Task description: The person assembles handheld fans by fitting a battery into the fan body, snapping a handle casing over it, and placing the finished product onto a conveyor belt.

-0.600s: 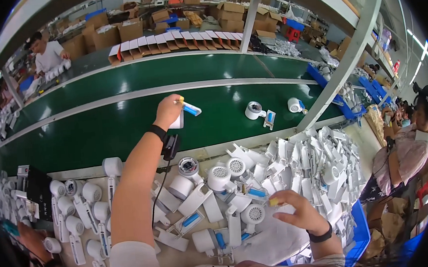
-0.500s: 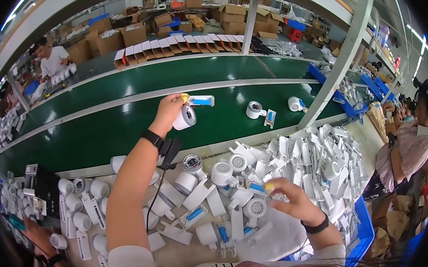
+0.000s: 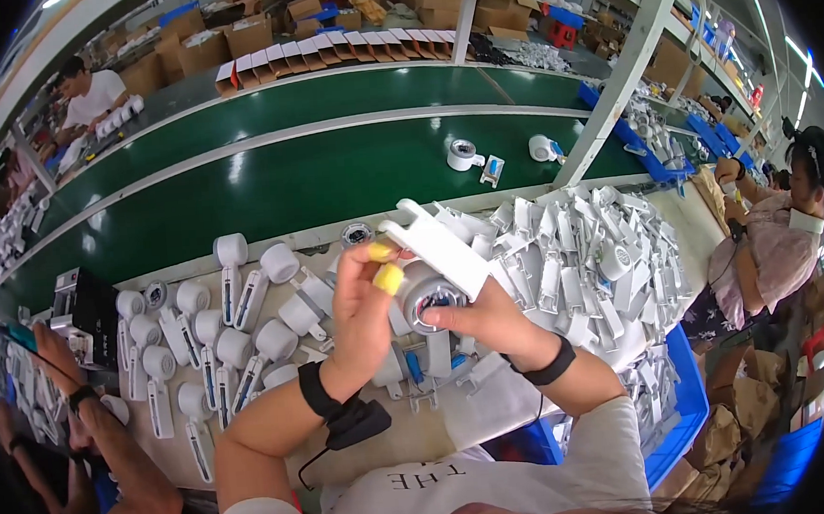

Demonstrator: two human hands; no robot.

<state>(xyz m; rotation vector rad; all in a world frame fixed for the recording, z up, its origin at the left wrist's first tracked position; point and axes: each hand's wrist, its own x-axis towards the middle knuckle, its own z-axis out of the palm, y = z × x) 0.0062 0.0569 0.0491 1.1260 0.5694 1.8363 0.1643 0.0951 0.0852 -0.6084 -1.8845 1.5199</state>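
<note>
Housing, round and white, held in my right hand, thumb at its open face; above it, white shell, long axis slanting upper-left to lower-right; left of it, my left hand, fingers bunched close, grip unclear.

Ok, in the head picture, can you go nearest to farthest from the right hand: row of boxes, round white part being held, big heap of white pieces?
1. Round white part: nearest, touching the right hand.
2. Heap of white pieces: on the table, to the hand's right.
3. Row of boxes: farthest, beyond the green belts.
</note>
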